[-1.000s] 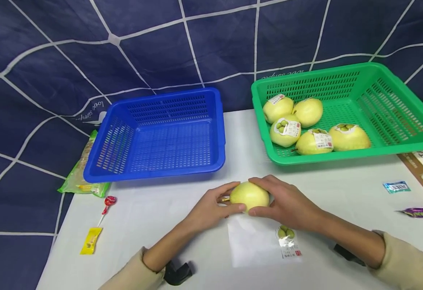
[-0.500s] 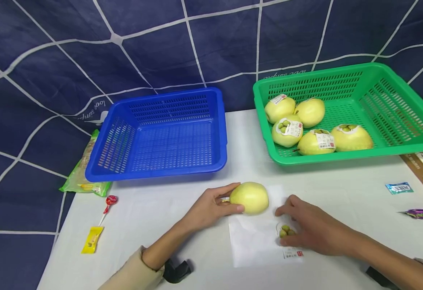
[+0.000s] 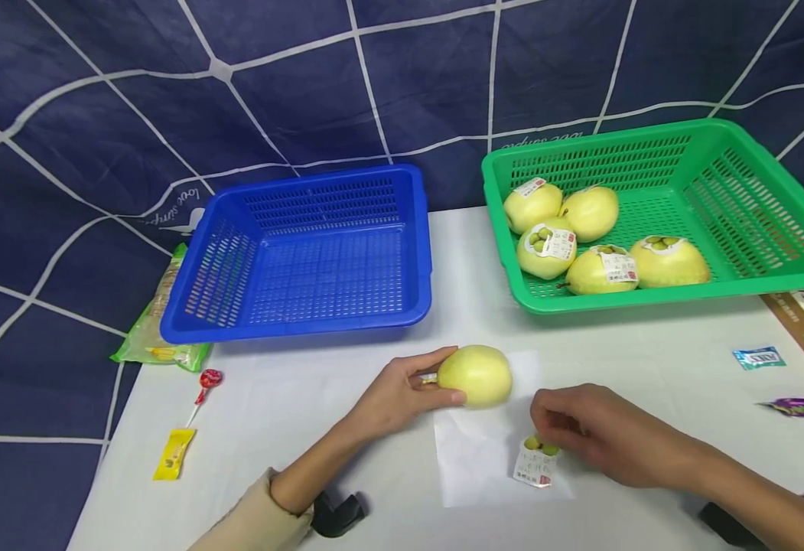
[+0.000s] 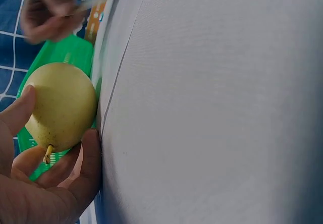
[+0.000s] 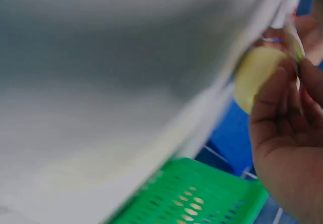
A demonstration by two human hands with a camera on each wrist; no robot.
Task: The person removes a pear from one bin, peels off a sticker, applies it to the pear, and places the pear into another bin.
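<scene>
In the head view a yellow pear (image 3: 480,376) lies on its side near the middle of the table, stem to the left. My left hand (image 3: 395,398) holds it by that end, thumb and fingers on either side, as the left wrist view also shows with the pear (image 4: 60,108). To the right, my right hand (image 3: 597,432) pinches a label sticker (image 3: 535,467) with a pear picture and print. The sticker hangs over a white backing sheet (image 3: 470,467) that lies partly beneath the pear. In the right wrist view the sticker (image 5: 294,40) appears edge-on between thumb and fingers.
A blue basket (image 3: 415,306) stands at back left, a green basket (image 3: 773,283) with several labelled pears at back right. Around them lie a snack bag (image 3: 161,337), a lollipop (image 3: 210,379), a yellow packet (image 3: 174,454), a blue packet (image 3: 758,357) and a purple-wrapped candy (image 3: 802,406).
My right hand has let go of the pear and moved right and down to the sheet. It has lifted the sticker from it. My left hand has kept its hold.
</scene>
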